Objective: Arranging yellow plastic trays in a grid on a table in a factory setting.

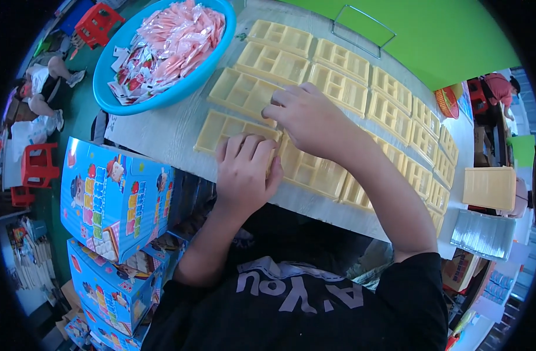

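Pale yellow compartment trays [320,169] stand in rows on the table. My left hand [244,169] is at the nearest left tray [215,131], its fingers bent over the near right part and the thumb at the tray's right end. Just beyond it, my right hand [312,120] reaches across from the right, with curled fingertips by the right end of the tray behind [241,90]. Whatever lies under those right fingertips is hidden. The compartments that show hold nothing I can make out.
A blue basin [206,82] of pink and white sachets sits at the table's far left. Stacked blue printed cartons [104,199] stand left of me. A thin metal frame [364,32] lies at the back by a green surface [432,35]. Red stools [40,164] stand farther left.
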A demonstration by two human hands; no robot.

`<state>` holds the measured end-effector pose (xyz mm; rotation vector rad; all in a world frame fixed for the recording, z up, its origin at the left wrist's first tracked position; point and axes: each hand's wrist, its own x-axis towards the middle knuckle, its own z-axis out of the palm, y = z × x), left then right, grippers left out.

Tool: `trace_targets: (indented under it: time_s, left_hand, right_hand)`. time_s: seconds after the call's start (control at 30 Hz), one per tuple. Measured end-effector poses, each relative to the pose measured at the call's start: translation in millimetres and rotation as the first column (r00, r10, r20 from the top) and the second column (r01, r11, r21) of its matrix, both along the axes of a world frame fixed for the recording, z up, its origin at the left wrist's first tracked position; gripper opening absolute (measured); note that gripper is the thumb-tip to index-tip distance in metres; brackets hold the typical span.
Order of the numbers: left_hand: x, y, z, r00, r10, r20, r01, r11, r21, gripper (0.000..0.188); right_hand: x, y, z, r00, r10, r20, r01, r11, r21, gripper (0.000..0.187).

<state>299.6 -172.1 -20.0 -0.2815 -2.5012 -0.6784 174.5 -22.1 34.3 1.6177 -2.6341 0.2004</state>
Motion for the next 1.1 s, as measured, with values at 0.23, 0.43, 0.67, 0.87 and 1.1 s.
trace_targets:
  time_s: [0.23, 0.43, 0.67, 0.87, 1.1]
  left_hand:
    - [-0.5, -0.2, 1.3, 0.999, 0.003, 0.042, -0.003, 1.000, 0.006, 0.022]
    - [0.5, 1.1, 2.6, 0.999, 0.003, 0.040, -0.003, 1.000, 0.002, 0.022]
    - [0.6, 1.4, 2.5, 0.999, 0.007, 0.051, -0.007, 1.000, -0.012, 0.023]
    - [-0.5, 1.1, 4.0, 0.998, -0.011, 0.063, 0.012, 1.000, -0.012, 0.025]
    - [-1.8, 0.9, 2.0, 0.999, -0.018, 0.037, 0.020, 0.999, -0.034, 0.024]
  right_hand:
    - [1.4, 5.2, -1.7, 1.000, -0.002, 0.025, 0.003, 1.000, -0.021, 0.025]
    - [-0.1, 11.4, 0.3, 0.997, -0.003, 0.076, 0.007, 0.999, -0.051, 0.024]
    - [2.1, 11.0, -0.1, 0.997, 0.001, 0.083, 0.004, 0.998, -0.058, 0.023]
    - [0.0, 13.7, -1.2, 0.998, 0.005, 0.063, 0.000, 0.997, -0.079, 0.021]
    - [-3.4, 16.6, -0.4, 0.998, 0.006, 0.055, -0.003, 0.999, -0.043, 0.016]
